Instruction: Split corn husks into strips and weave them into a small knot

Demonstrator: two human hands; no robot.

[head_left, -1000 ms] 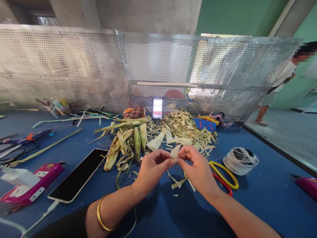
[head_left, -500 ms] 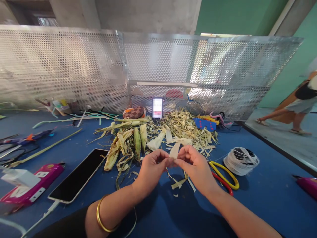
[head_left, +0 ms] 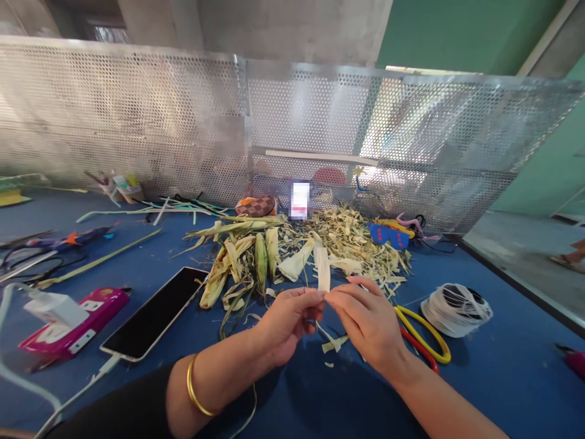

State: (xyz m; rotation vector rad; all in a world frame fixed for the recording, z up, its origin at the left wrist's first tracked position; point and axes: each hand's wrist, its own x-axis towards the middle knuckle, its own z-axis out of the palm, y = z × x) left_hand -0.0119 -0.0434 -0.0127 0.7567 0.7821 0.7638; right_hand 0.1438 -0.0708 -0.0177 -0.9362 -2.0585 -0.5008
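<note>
A pale strip of corn husk (head_left: 322, 268) stands upright, pinched at its lower end. My left hand (head_left: 290, 320) closes thumb and fingers on that end from the left. From the right, my right hand (head_left: 365, 326) grips the same spot with its fingertips. Behind my hands lie corn husks (head_left: 260, 259), green and yellowish, and a heap of shredded husk (head_left: 347, 231). A cream husk piece (head_left: 296, 262) rests just beyond my left hand. Small husk scraps (head_left: 336, 343) lie on the blue table below my fingers.
Scissors with yellow and red handles (head_left: 429, 335) and a spool of white string (head_left: 457, 310) lie right. A charging phone (head_left: 155, 314) and magenta power strip (head_left: 77, 320) are left. A lit phone (head_left: 300, 200) stands before a perforated metal screen (head_left: 311, 110). A person's foot (head_left: 567, 259) shows far right.
The husk strip now stands straighter and shows more length. My left hand has turned and my right fingers have extended over its base. The view shifted slightly; a passing person has moved mostly out of view.
</note>
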